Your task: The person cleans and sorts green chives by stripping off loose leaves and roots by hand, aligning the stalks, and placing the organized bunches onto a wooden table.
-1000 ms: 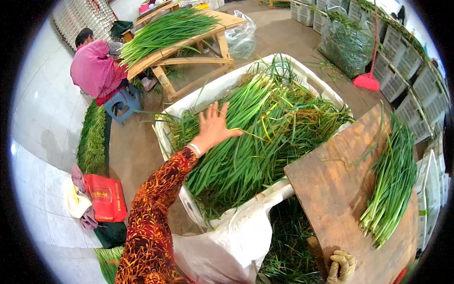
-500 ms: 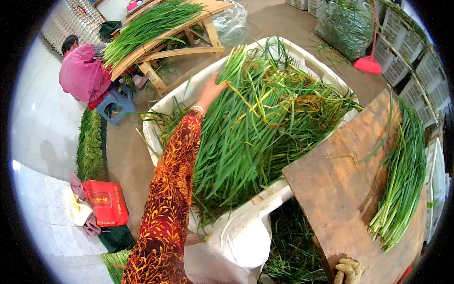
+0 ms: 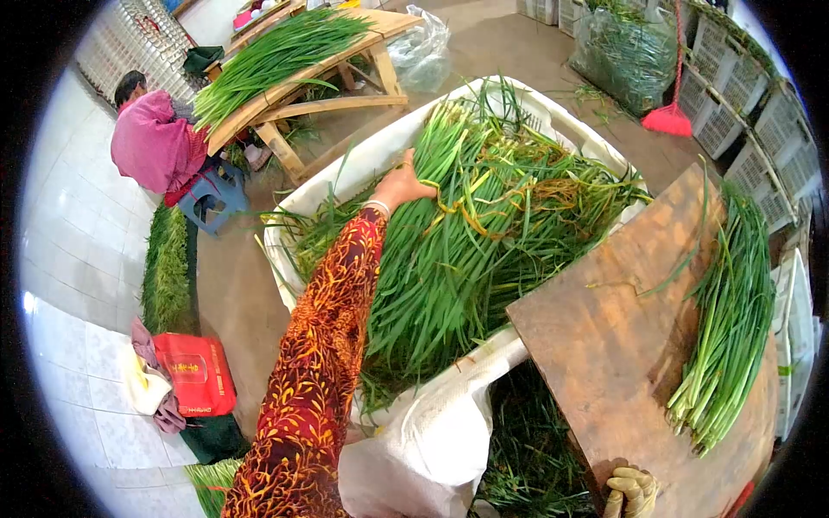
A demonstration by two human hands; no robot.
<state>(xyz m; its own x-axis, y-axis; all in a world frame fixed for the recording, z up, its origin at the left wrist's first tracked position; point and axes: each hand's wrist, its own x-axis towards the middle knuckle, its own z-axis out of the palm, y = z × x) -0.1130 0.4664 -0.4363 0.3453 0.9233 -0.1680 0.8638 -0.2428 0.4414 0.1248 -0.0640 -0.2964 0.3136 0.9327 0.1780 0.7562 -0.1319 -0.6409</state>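
My left hand [image 3: 402, 186], bare, with a band at the wrist, reaches from a red-and-yellow patterned sleeve into a white crate [image 3: 344, 183]. Its thumb and fingers close around the pale-stem end of a bunch of garlic chives [image 3: 432, 237], which lies on the heap. Yellowed, tangled leaves [image 3: 561, 194] cover the heap's right side. At the bottom edge, a beige glove [image 3: 633, 490] with curled fingers rests on a wooden board [image 3: 596, 337]; I cannot tell whether my right hand is inside it. A tidy bunch of chives [image 3: 725, 319] lies on the board's right side.
A person in a pink top [image 3: 154, 142] sits on a blue stool [image 3: 211, 197] by a wooden table [image 3: 389, 22] with chives. A red bag [image 3: 195, 374] lies at left. White sacking [image 3: 423, 457] hangs over the crate's near edge. A red broom [image 3: 669, 119] stands behind.
My left hand has moved right and slightly toward me, closing on the bunch; its stem ends have shifted along with it. The view has tilted slightly. The glove stays on the board.
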